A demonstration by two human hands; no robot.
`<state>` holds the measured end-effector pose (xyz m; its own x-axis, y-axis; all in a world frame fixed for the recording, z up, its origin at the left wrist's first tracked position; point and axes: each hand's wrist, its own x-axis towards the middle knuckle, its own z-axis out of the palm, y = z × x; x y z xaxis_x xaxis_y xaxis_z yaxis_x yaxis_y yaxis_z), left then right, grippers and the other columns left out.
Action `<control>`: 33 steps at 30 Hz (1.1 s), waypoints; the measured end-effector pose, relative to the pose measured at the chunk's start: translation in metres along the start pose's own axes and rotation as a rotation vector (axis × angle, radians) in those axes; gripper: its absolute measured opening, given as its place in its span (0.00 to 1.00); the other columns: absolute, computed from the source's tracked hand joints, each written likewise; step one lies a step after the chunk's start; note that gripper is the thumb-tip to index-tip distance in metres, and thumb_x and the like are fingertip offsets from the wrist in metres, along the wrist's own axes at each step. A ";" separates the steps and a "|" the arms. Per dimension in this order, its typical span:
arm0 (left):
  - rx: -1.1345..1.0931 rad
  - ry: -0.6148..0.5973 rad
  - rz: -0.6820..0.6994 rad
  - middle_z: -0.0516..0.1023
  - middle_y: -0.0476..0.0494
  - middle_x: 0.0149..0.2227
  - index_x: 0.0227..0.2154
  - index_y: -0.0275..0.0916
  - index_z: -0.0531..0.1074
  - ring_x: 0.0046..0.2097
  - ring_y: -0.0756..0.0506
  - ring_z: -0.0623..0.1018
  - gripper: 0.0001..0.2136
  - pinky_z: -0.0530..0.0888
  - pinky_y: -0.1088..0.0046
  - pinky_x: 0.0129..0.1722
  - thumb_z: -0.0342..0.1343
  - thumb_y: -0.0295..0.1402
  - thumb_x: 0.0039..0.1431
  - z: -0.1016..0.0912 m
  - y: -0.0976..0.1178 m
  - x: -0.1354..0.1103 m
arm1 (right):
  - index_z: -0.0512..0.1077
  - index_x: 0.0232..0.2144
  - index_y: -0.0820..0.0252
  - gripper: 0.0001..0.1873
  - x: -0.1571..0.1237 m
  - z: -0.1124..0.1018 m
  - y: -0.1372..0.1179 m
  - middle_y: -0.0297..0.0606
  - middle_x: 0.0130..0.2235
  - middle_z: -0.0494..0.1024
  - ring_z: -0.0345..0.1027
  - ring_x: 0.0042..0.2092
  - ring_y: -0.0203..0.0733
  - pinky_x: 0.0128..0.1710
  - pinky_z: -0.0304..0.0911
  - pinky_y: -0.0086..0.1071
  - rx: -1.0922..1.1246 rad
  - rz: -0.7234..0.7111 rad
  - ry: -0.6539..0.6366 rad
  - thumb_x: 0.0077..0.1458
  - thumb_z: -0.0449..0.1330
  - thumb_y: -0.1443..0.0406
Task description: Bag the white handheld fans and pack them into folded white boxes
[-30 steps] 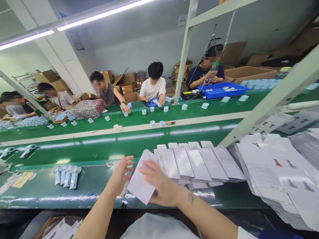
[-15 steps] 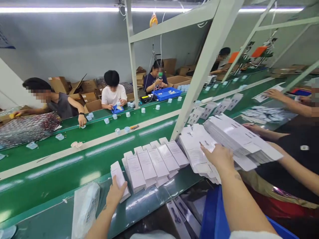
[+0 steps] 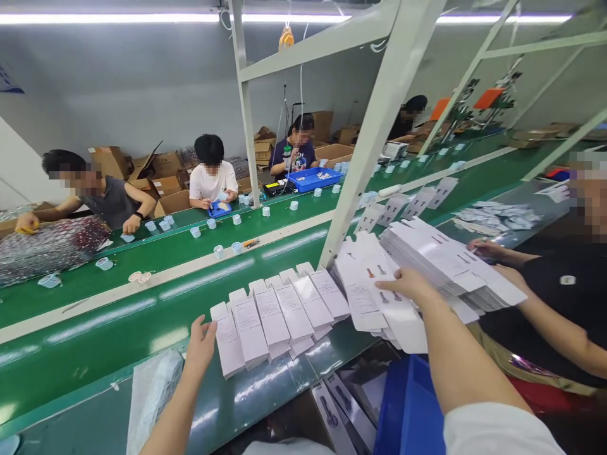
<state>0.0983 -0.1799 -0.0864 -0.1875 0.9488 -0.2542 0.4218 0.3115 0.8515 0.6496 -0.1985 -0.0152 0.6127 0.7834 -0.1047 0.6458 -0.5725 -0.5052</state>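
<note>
"Green and glossy, the long belt (image 3: 142, 294) runs across the view, with the darker desk (image 3: 222, 411) along its near side. What comes after those?"

"A co-worker (image 3: 569, 300) in black at the right, then a thick stack of flat cartons (image 3: 427, 253) just beside. Left of that, a looser pile of cartons (image 3: 363, 306), mostly white."

"And further left?"

"A row of narrow white boxes (image 3: 275, 316), folded into shape, lying close side by side on the desk."

"And the two grips?"

"The right grip (image 3: 410, 287) lies over the pile, fingertips on its printed face. I can't tell whether it pinches anything; the underside is hidden. The left grip (image 3: 202, 341) is loosely spread, fingers bent, just beside the end box (image 3: 230, 347) of the row; contact is unclear."

"How would a carton handle?"

"Light, I'd judge, and springy: thin card, stiff along its creases yet easy to dent. The shine suggests a slick coating, so neighbours may slide or come up together. Best hold is a near edge, thumb above and fingers below, away from the flaps. A formed box wants a gentle squeeze across its long sides, since a hard one likely crushes it."
</note>
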 end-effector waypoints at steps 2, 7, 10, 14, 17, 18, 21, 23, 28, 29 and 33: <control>-0.093 -0.035 0.132 0.76 0.33 0.48 0.54 0.36 0.62 0.49 0.38 0.76 0.32 0.72 0.60 0.50 0.54 0.54 0.54 0.005 0.032 -0.010 | 0.62 0.22 0.55 0.25 -0.003 -0.016 -0.011 0.36 0.22 0.69 0.65 0.28 0.47 0.26 0.59 0.38 -0.025 0.023 -0.097 0.31 0.71 0.49; -0.033 -0.350 0.450 0.80 0.42 0.37 0.37 0.42 0.75 0.42 0.40 0.77 0.14 0.72 0.62 0.47 0.55 0.46 0.58 0.028 0.108 -0.064 | 0.67 0.27 0.57 0.25 -0.029 -0.048 -0.036 0.36 0.26 0.71 0.65 0.29 0.44 0.28 0.59 0.35 0.082 0.052 -0.088 0.35 0.68 0.46; -0.042 -0.473 0.666 0.81 0.41 0.40 0.37 0.44 0.78 0.44 0.40 0.78 0.12 0.71 0.61 0.49 0.53 0.42 0.61 0.042 0.140 -0.092 | 0.70 0.34 0.57 0.26 -0.077 -0.047 -0.060 0.37 0.30 0.72 0.67 0.31 0.44 0.29 0.61 0.35 0.202 -0.082 -0.150 0.40 0.66 0.46; -0.125 -0.396 0.876 0.75 0.38 0.54 0.50 0.44 0.73 0.57 0.36 0.71 0.17 0.64 0.55 0.60 0.59 0.39 0.58 0.052 0.164 -0.101 | 0.69 0.32 0.55 0.17 -0.168 -0.008 -0.102 0.35 0.32 0.72 0.65 0.34 0.42 0.30 0.60 0.32 0.409 -0.465 -0.455 0.52 0.60 0.49; -0.028 -0.309 0.837 0.72 0.36 0.53 0.51 0.42 0.71 0.58 0.33 0.68 0.23 0.63 0.48 0.59 0.65 0.40 0.52 0.046 0.159 -0.096 | 0.65 0.28 0.55 0.15 -0.219 0.033 -0.127 0.30 0.27 0.65 0.59 0.30 0.38 0.29 0.57 0.31 0.519 -0.537 -0.547 0.55 0.58 0.51; 0.016 -0.275 0.814 0.72 0.35 0.52 0.51 0.42 0.70 0.57 0.33 0.68 0.24 0.64 0.48 0.58 0.65 0.39 0.51 0.041 0.154 -0.095 | 0.65 0.29 0.56 0.14 -0.229 0.045 -0.133 0.29 0.26 0.64 0.58 0.29 0.38 0.28 0.56 0.31 0.547 -0.533 -0.566 0.56 0.58 0.52; 0.150 -0.159 0.791 0.68 0.33 0.52 0.52 0.41 0.68 0.56 0.32 0.66 0.26 0.64 0.47 0.56 0.66 0.38 0.50 0.019 0.134 -0.095 | 0.65 0.32 0.56 0.15 -0.247 0.074 -0.148 0.29 0.27 0.63 0.56 0.30 0.37 0.28 0.55 0.30 0.592 -0.547 -0.627 0.57 0.56 0.51; 0.223 -0.117 0.780 0.67 0.34 0.51 0.49 0.40 0.68 0.56 0.32 0.65 0.25 0.64 0.47 0.54 0.66 0.40 0.49 0.001 0.123 -0.096 | 0.64 0.30 0.56 0.15 -0.254 0.086 -0.161 0.28 0.27 0.60 0.54 0.29 0.36 0.28 0.53 0.30 0.572 -0.582 -0.635 0.57 0.56 0.51; 0.349 -0.176 0.656 0.71 0.42 0.37 0.37 0.41 0.70 0.44 0.38 0.67 0.22 0.65 0.57 0.45 0.66 0.50 0.45 -0.052 0.108 -0.092 | 0.61 0.26 0.55 0.16 -0.275 0.098 -0.195 0.27 0.26 0.59 0.51 0.27 0.35 0.26 0.49 0.29 0.560 -0.624 -0.746 0.56 0.57 0.52; 0.368 -0.162 0.668 0.71 0.43 0.37 0.34 0.41 0.71 0.44 0.38 0.66 0.21 0.64 0.58 0.45 0.66 0.50 0.45 -0.065 0.106 -0.092 | 0.61 0.26 0.55 0.15 -0.280 0.100 -0.201 0.27 0.26 0.59 0.51 0.27 0.35 0.25 0.49 0.29 0.566 -0.624 -0.804 0.55 0.57 0.52; 0.401 -0.172 0.672 0.74 0.44 0.34 0.26 0.42 0.71 0.44 0.39 0.66 0.14 0.61 0.60 0.45 0.65 0.46 0.48 -0.110 0.095 -0.099 | 0.59 0.24 0.56 0.17 -0.300 0.120 -0.217 0.26 0.24 0.58 0.50 0.26 0.34 0.26 0.49 0.29 0.603 -0.625 -0.943 0.51 0.61 0.54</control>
<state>0.0591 -0.2497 0.0702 0.3456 0.9247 0.1597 0.6890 -0.3656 0.6257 0.2712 -0.2801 0.0233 -0.4365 0.8873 -0.1488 0.2464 -0.0412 -0.9683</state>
